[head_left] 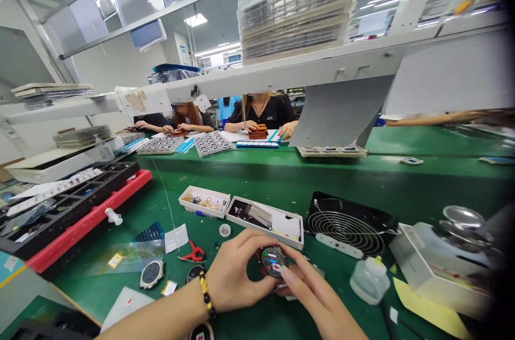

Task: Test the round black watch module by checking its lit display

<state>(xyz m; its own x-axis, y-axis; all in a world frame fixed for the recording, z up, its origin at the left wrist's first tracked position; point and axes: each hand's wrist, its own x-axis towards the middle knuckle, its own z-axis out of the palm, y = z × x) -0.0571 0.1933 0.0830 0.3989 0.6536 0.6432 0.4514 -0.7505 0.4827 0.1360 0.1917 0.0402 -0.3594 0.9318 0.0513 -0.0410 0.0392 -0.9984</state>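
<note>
Both my hands meet over the green bench around a round smartwatch body (273,261) with coloured marks on its dark face. My left hand (235,267), below a beaded bracelet, curls thumb and fingers against its left side. From the right, my right hand (308,286) grips it, with a fingertip on the lower edge of the face. What lies beneath the watch body is mostly hidden by my fingers. Left of my hands are red clamp pliers (193,251), a silver-rimmed watch case (152,274) and a small battery-like piece (169,288).
Ahead stand two white parts boxes (205,200). A black fan (346,222), plastic bottle (369,280) and metal-lidded dispenser (462,227) are at right. A red-edged black tray (92,216) lies left. Co-workers (261,112) sit across the bench under a shelf (281,74).
</note>
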